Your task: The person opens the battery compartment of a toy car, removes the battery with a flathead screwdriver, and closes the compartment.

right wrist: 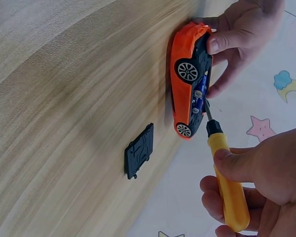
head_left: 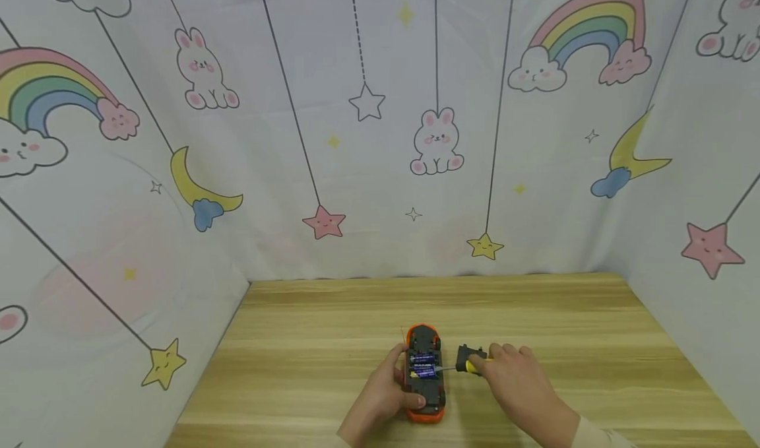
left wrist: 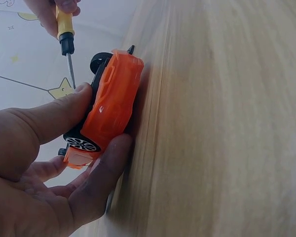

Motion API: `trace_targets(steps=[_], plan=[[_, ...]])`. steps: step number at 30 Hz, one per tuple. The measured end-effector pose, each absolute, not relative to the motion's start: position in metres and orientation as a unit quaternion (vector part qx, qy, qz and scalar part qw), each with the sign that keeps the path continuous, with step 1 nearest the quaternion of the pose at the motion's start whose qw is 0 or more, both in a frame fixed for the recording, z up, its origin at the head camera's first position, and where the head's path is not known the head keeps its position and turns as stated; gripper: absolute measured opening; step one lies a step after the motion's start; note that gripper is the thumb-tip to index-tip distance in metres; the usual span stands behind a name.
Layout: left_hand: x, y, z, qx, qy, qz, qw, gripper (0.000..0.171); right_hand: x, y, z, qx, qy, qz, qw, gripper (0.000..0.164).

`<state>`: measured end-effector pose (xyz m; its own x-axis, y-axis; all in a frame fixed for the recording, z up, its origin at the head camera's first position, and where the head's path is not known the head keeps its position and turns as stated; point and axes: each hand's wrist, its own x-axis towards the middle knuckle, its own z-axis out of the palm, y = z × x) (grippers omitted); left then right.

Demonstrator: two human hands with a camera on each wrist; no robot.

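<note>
An orange toy car [head_left: 425, 416] lies upside down on the table, its black underside facing up. Blue batteries [head_left: 423, 359] sit in its uncovered battery bay. My left hand [head_left: 382, 390] grips the car from its left side, the thumb over the underside, as the left wrist view [left wrist: 116, 94] also shows. With my right hand [head_left: 522, 382] I hold a screwdriver [right wrist: 229, 190] by its yellow handle. The metal shaft points at the batteries; in the right wrist view its tip is at the bay, and whether it touches a battery is hard to tell.
A black battery cover [right wrist: 139, 151] lies on the wooden table [head_left: 297, 342] to the right of the car, partly behind my right hand in the head view. White cloth walls [head_left: 380, 171] printed with rabbits, stars and rainbows stand around the table's back and sides.
</note>
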<state>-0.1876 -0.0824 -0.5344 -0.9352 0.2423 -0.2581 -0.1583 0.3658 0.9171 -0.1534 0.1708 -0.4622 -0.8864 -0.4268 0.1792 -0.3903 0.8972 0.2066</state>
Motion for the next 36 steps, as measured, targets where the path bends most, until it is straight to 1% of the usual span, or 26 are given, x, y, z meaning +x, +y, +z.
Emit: trace_targets(steps=[8,16,21,27,33,36], plan=[[-0.188,-0.081,-0.536,0.026,0.803,0.570,0.171,0.109,-0.156,0.182,-0.467,0.199,-0.973,-0.058,0.104,0.044],[-0.188,-0.081,-0.538,0.025,0.803,0.567,0.179,0.108,-0.159,0.204,-0.480,0.171,-0.977,0.001,0.130,0.032],[-0.188,-0.081,-0.538,0.031,0.811,0.558,0.173,0.107,-0.163,0.217,-0.488,0.146,-0.981,0.038,0.124,0.029],[-0.189,-0.082,-0.537,0.037,0.810,0.560,0.168,0.107,-0.164,0.236,-0.497,0.109,-0.986,0.080,0.102,0.027],[-0.189,-0.081,-0.537,0.039,0.804,0.568,0.171,0.105,-0.163,0.252,-0.509,0.082,-0.985,0.101,0.112,0.026],[-0.188,-0.082,-0.538,0.037,0.806,0.565,0.171,0.105,-0.161,0.258,-0.513,0.064,-0.986,0.111,0.103,0.024]])
